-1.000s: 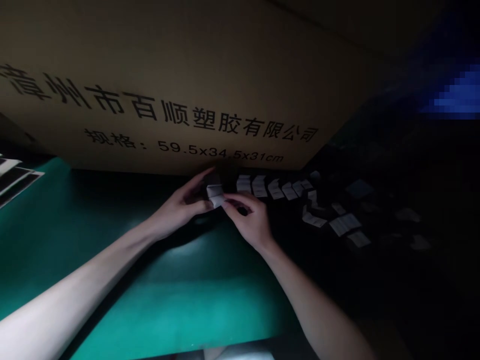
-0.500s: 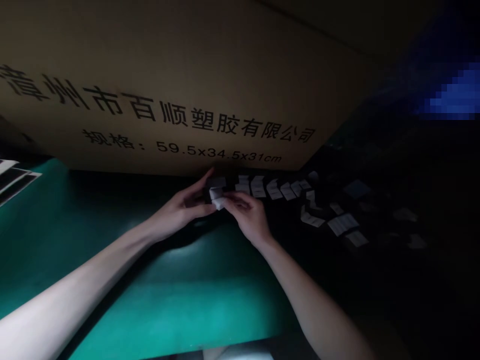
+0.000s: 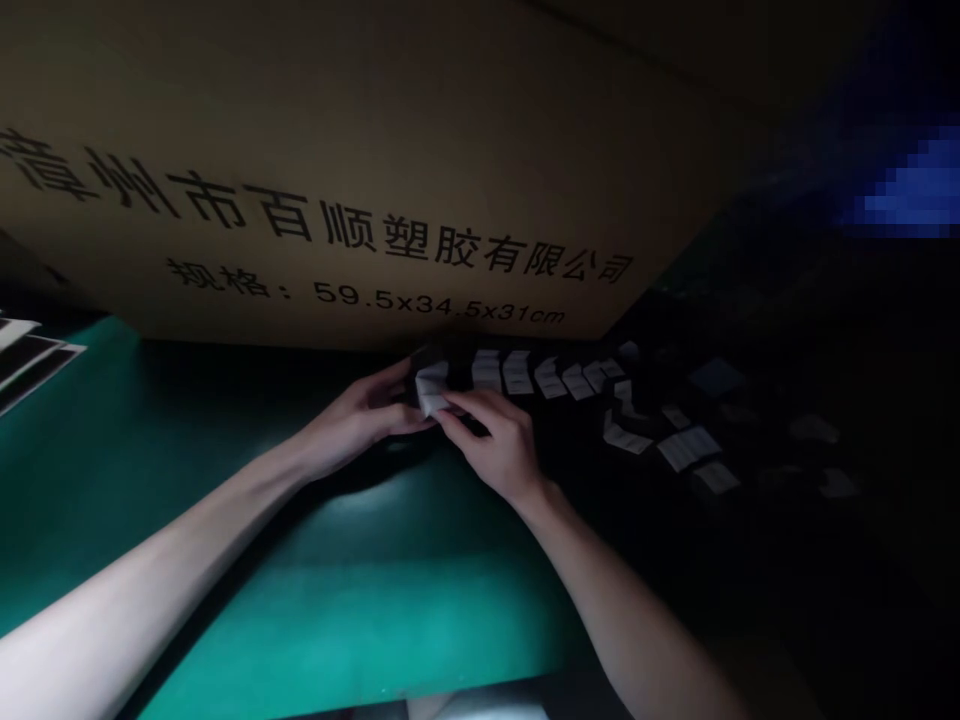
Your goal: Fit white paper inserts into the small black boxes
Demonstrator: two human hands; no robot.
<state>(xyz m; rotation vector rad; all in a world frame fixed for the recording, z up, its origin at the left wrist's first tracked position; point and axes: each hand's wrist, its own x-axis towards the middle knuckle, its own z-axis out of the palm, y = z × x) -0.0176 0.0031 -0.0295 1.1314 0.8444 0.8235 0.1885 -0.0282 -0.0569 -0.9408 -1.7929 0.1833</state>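
A small folded white paper slip (image 3: pixel 431 385) is between my two hands, in front of the carton. A dark edge shows behind the slip, too dim to name. My left hand (image 3: pixel 375 405) is closed around the slip's left side, thumb below and fingers behind it. From the right, my right hand (image 3: pixel 495 430) pinches the slip's lower right corner between thumb and fingers. Just beyond my right hand, several similar creased white slips (image 3: pixel 517 372) lie in a row along the carton's base.
A large cardboard carton (image 3: pixel 360 130) with black printing stands across the back of the green table (image 3: pixel 360 600). More loose slips (image 3: pixel 688 448) lie scattered in the dark to the right. At the left edge are flat white-edged sheets (image 3: pixel 34 360). Something blue (image 3: pixel 915 190) is at upper right.
The slip between my hands now shows more of its face and looks less folded over. My right fingers have shifted slightly, and my left hand stays nearly in place.
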